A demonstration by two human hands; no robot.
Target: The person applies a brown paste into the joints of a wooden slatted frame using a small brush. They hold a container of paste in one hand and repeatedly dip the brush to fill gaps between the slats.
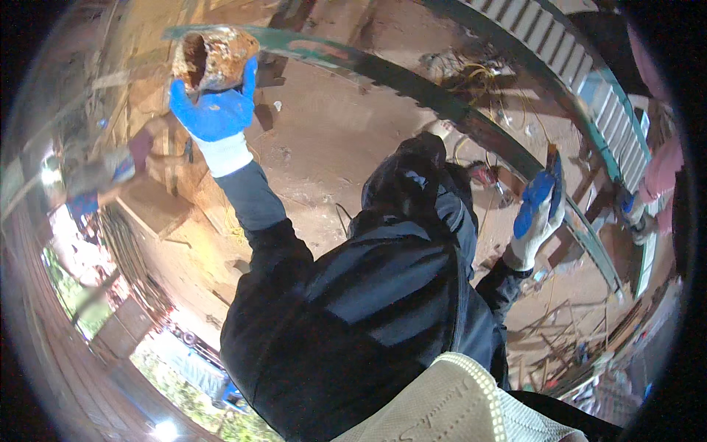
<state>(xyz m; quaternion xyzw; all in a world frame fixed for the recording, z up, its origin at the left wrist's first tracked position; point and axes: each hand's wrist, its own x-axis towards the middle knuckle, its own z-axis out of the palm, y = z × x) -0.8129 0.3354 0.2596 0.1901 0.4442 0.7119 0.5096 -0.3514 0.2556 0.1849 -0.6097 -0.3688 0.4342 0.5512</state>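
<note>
My left hand [215, 118], in a white glove with a blue coating, reaches out at the upper left. Its fingers and thumb cup a short, hollow, rough brown piece [230, 57] from below; a dark opening faces left. Whether it is wood or rusted metal I cannot tell. Just behind it passes a long green metal strip [331, 55] with a jagged edge. At the right, my right hand [539, 210] wears a similar glove, its fingers stretched out beside the same strip. A small brown tip [552, 155] shows at those fingers; whether they touch it is unclear.
Another person's pink sleeve [663, 169] and gloved hand [639, 217] are at the far right, by a slatted green frame [607, 110]. Wires and debris [479, 77] lie on the brown ground. A brown box-like board [153, 205] stands at left; thin sticks [563, 328] lie lower right.
</note>
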